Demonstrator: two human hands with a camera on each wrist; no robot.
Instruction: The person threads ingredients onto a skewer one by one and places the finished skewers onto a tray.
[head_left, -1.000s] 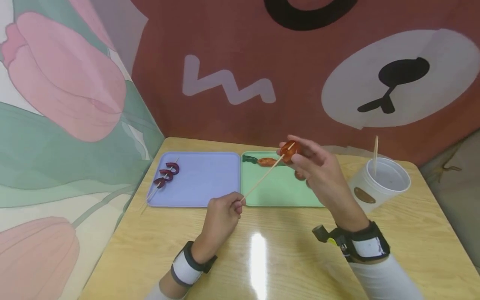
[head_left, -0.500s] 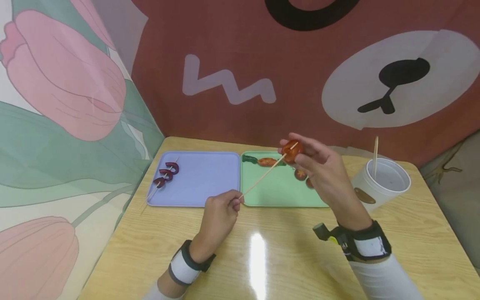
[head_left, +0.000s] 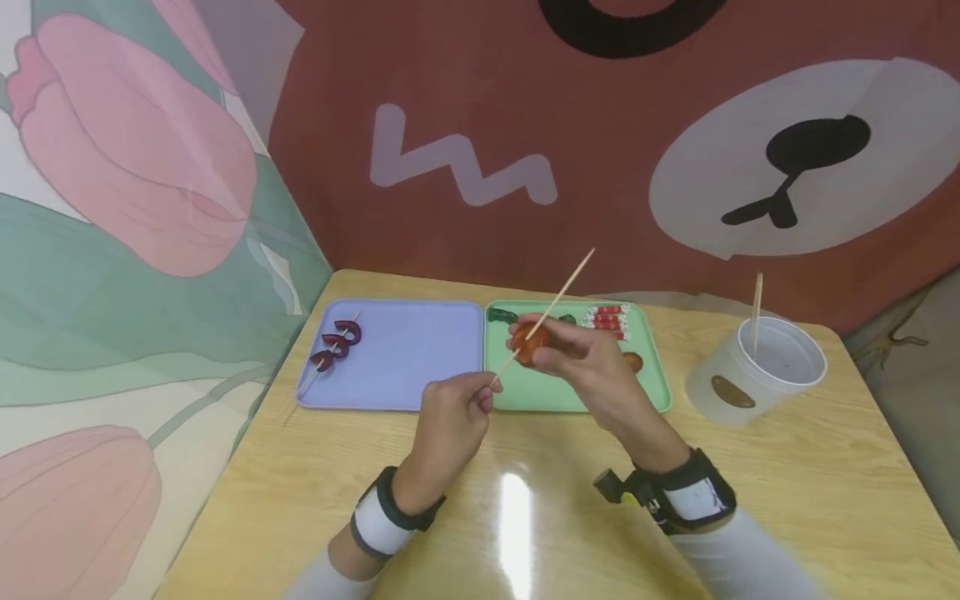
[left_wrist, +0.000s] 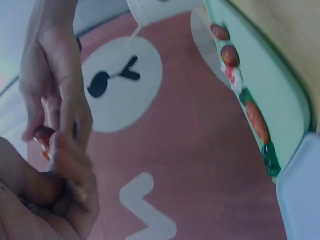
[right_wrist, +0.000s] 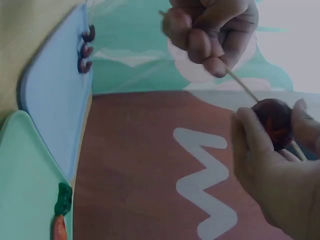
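Observation:
My right hand [head_left: 600, 379] holds a round, red-brown, tomato-like piece [head_left: 529, 343] between thumb and fingers. An orange star mark shows on it in the right wrist view. A thin wooden skewer [head_left: 572, 282] runs through the piece, its pointed end sticking far out at the upper right. Close below the piece, my left hand [head_left: 453, 417] pinches the skewer near its lower end. Both hands are raised in front of the green tray [head_left: 540, 402]. In the left wrist view the fingers hide most of the piece and skewer.
The blue-purple tray [head_left: 420, 350] stands left, bearing a skewer with several dark red curled pieces [head_left: 337, 343]. On the green tray lie red-and-white wrapped sweets [head_left: 609, 318], another round piece [head_left: 632, 362] and an orange carrot-like piece [left_wrist: 257, 122]. A white cup [head_left: 712, 375] holding sticks [head_left: 757, 308] stands right.
The tomato-like piece has slid down the skewer towards my left hand, so much more of the tip sticks out. My right hand has moved left and down with it.

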